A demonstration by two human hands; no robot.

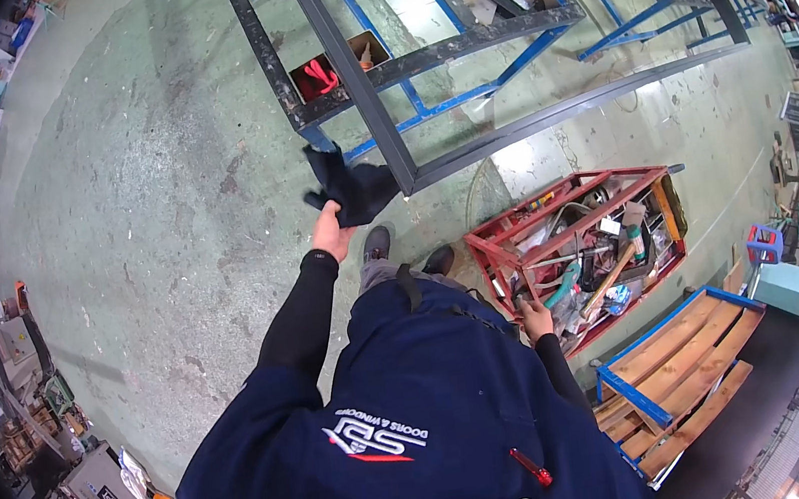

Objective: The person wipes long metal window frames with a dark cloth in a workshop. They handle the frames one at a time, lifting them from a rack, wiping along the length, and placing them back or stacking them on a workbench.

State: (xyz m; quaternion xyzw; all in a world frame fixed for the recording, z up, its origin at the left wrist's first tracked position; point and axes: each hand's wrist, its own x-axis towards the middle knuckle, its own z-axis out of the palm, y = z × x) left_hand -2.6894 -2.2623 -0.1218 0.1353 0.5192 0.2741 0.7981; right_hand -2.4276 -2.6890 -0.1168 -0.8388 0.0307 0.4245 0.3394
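Note:
My left hand (329,234) grips a black cloth (359,190) by its near edge. The cloth is bunched and hangs beside the corner of a dark grey metal frame (397,154); whether it touches the frame I cannot tell. At the near left side of a red metal tool cart (568,189), my right hand (536,319) is curled, with something dark at its fingertips that I cannot make out. Inside the cart lie a hammer with a wooden handle (609,278), a green-handled tool (565,285) and other jumbled tools.
The grey frame rests on a black and blue metal stand (435,55). An open box (306,81) with red items sits within the stand. Wooden slats on a blue frame (671,355) stand at lower right. Machines (19,345) line the left side.

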